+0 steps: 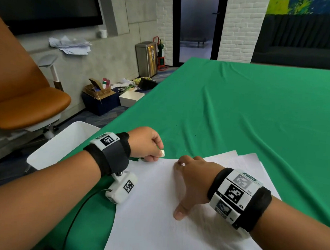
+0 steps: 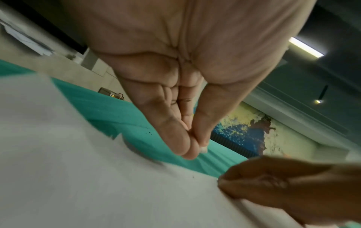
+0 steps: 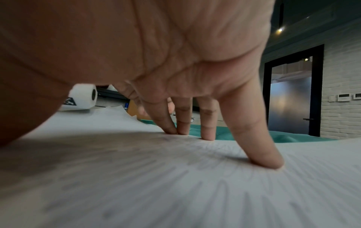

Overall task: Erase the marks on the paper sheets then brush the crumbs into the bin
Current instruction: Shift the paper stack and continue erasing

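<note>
Pinching a white eraser (image 1: 162, 153), left hand (image 1: 146, 143); right hand (image 1: 192, 177) spread, fingertips on paper (image 1: 154, 212).

Brick wall (image 1: 241, 26), orange chair (image 1: 25, 103)

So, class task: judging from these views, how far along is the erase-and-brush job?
Done: the top paper sheet looks almost clean, with only faint strokes showing in the right wrist view. In hand: the left hand pinches a small white eraser at the sheet's far edge while the right hand presses the paper flat. Left: dark crumbs lie on the green cloth, not yet brushed into the white bin.
</note>
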### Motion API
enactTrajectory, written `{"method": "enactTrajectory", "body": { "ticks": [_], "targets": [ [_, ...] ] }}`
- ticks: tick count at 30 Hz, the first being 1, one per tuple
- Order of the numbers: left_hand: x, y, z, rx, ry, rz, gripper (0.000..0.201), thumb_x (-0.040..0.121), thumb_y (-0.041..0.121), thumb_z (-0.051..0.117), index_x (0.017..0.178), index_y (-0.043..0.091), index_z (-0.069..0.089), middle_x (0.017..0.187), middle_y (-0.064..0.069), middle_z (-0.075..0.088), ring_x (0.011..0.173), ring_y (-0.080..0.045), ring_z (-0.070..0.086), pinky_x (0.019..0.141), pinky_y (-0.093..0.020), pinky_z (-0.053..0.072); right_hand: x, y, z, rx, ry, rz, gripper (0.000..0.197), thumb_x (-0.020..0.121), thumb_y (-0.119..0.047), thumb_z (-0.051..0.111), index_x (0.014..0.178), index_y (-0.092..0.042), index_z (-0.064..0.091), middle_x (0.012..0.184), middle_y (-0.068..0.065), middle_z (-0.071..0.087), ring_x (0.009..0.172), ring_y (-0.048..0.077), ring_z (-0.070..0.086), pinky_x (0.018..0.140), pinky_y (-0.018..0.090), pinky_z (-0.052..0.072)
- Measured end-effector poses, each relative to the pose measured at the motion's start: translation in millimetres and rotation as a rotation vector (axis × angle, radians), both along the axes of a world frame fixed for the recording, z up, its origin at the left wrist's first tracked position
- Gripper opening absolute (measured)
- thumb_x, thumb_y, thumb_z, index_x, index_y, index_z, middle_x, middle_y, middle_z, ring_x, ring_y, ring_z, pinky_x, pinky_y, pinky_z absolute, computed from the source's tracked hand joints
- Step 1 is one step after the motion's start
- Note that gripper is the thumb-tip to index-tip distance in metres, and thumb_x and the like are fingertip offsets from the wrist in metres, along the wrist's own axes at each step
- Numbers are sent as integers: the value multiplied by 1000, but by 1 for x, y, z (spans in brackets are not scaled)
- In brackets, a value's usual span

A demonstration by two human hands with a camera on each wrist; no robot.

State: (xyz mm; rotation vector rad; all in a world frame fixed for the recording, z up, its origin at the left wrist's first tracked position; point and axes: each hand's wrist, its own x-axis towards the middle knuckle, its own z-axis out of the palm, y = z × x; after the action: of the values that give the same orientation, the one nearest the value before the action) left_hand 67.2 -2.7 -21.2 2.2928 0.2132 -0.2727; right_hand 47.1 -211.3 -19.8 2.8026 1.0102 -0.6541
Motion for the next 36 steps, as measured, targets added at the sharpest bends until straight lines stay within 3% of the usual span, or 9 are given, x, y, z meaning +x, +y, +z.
{"method": "enactTrajectory", "body": {
  "ticks": [8,15,20,27,29,32,36],
  "targets": [
    [-7,-15,-8,95,42,-58,6,83,4,79,86,1,75,73,-15,76,65,-19,71,75,-40,65,2,0,-3,1,-2,8,124,44,-82,85,143,-19,46,140,-6,43,123,26,47,99,50,52],
    [-21,-23,-3,170,170,-249,5,85,7,79,85,5,74,74,-12,77,61,-16,69,72,-35,65,4,0,-2,-21,-5,14,116,44,-82,85,138,-23,51,135,-6,45,120,25,47,96,50,53],
    [-11,-19,-3,70,76,-106,8,85,5,79,86,-2,74,80,-20,76,71,-24,71,80,-45,64,4,1,-2,-19,-12,19,123,45,-84,83,144,-21,46,141,-7,42,123,25,46,99,50,52],
    [-34,-28,-6,45,232,-270,6,85,4,79,86,5,73,78,-16,76,71,-23,73,79,-40,64,4,0,-2,-28,-5,15,112,45,-82,85,136,-24,53,137,-7,44,120,24,46,98,49,53],
    [-24,-26,-3,61,191,-203,4,85,3,78,85,3,74,78,-17,76,72,-25,74,82,-44,64,4,0,-3,-34,-12,21,120,46,-84,83,144,-23,47,142,-7,41,124,25,45,99,49,52],
    [-11,-23,2,61,87,-86,7,86,3,76,79,2,74,82,-21,76,88,-37,76,83,-47,63,3,1,-3,-35,-13,22,127,45,-85,82,148,-21,43,144,-7,39,125,26,45,99,51,52],
    [-27,-32,-3,74,105,-185,5,87,4,75,86,0,74,80,-18,77,84,-36,76,79,-46,64,2,1,-1,-39,-1,6,116,47,-81,85,142,-24,49,143,-7,41,124,25,45,100,50,51]
  ]
}}
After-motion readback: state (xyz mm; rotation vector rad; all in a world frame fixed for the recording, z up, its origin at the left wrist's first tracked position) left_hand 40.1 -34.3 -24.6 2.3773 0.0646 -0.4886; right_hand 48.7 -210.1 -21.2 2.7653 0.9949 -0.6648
